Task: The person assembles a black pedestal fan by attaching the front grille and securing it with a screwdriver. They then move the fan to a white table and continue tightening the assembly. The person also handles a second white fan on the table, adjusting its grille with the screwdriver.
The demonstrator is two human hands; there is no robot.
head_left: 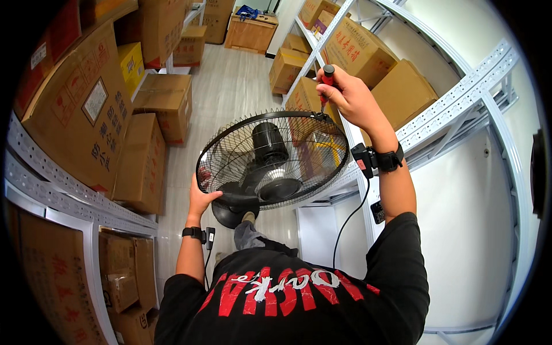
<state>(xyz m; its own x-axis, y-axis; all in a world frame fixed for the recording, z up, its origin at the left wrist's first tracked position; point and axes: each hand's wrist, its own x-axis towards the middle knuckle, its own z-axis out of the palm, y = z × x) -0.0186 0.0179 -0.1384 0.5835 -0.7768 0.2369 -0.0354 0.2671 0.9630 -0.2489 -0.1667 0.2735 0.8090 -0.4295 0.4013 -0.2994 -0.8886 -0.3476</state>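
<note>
A black electric fan [270, 144] stands in front of me, its wire guard tilted and its blades seen through the mesh. My left hand [201, 198] is closed round the guard's left edge, thumb lying across the rim. High at the guard's right side, my right hand [349, 96] grips a screwdriver [328, 72] with a red and black handle. Its shaft points down at a small black clip [319, 116] on the rim; whether the tip sits in a screw is too small to tell. The fan's round black base [230, 214] shows below the guard.
Shelving with cartons [80, 109] lines the left side. To the right, a pale metal rack [425, 135] holds more cartons [359, 49] close to my right arm. A wooden cabinet [250, 33] stands at the aisle's far end. Cables hang from both wrist straps.
</note>
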